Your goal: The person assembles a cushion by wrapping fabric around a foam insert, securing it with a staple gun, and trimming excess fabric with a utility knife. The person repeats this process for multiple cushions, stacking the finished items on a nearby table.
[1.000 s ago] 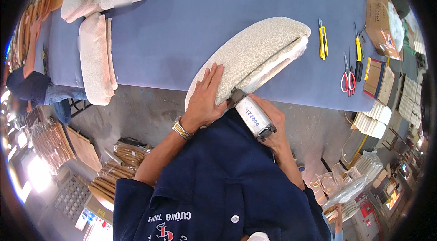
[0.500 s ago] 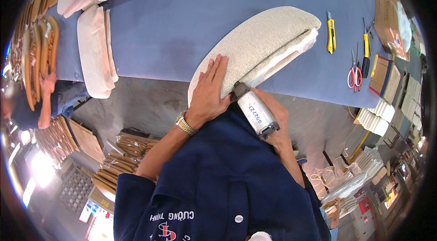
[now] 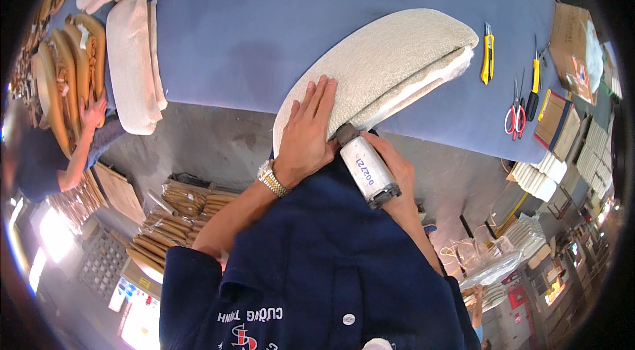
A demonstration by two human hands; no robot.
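A curved cream upholstered cushion [image 3: 377,69] lies at the near edge of a blue table [image 3: 264,12], its open underside facing the person; the left hand [image 3: 307,128] presses flat on it, fingers spread; the right hand [image 3: 390,168] is wrapped around a grey cylindrical power tool [image 3: 366,168] whose nose meets the cushion's edge. The tool could slip toward the left fingers just beside it, or the fabric could shift if the pressing hand eases. Compared with half a second ago, little differs; the view sits slightly closer.
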